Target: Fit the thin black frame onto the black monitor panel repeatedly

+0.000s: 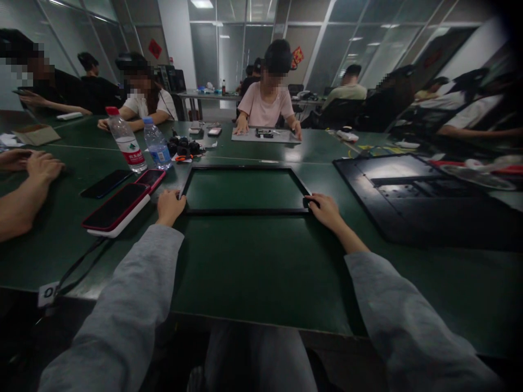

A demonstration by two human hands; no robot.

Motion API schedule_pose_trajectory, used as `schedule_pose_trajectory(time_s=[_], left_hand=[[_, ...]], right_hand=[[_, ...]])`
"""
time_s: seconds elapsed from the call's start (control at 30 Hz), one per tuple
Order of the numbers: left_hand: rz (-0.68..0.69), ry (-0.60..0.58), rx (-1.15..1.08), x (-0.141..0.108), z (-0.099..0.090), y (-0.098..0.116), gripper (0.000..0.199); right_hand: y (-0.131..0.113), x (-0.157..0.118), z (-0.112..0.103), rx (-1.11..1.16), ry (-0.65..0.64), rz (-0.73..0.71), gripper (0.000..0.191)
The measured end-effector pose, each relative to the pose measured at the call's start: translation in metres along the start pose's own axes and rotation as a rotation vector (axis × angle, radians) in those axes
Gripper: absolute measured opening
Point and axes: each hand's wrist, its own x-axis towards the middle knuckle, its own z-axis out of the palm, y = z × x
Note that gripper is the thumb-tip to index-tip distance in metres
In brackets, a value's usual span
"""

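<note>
A thin black rectangular frame [245, 212], looking like a screen bezel, lies before me on the green table [261, 267]. The tabletop shows through its opening. My left hand [170, 207] grips the frame's left side near the front corner, fingers curled around the edge. At the opposite front corner, my right hand [325, 209] is closed on the right side, thumb and fingers pinching it. Part of each hand's fingers is hidden by the hand itself or the frame.
Left of the frame lie a red-cased phone [116, 208] on a white block, another phone [107, 183] and two water bottles [126, 140] [157, 144]. A large black panel [392, 204] lies right. Another person's hands [43, 166] rest at far left; a person [267, 103] sits opposite.
</note>
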Motion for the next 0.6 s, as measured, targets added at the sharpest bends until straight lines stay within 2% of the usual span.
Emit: schedule_pose_trajectory(time_s=[0.17, 0.43, 0.6], left_hand=[[-0.004, 0.007, -0.017, 0.0026, 0.0039, -0.0026, 0.049], [0.004, 0.0, -0.03, 0.0035, 0.0038, -0.0028, 0.046], [0.02, -0.001, -0.031, 0.0009, 0.0027, -0.0002, 0.047]], right_hand=[[-0.0015, -0.0015, -0.0008, -0.032, -0.036, 0.009, 0.046], [0.0045, 0.0002, 0.0034, -0.014, 0.007, -0.03, 0.045], [0.0059, -0.0002, 0.0018, 0.012, -0.01, -0.021, 0.053]])
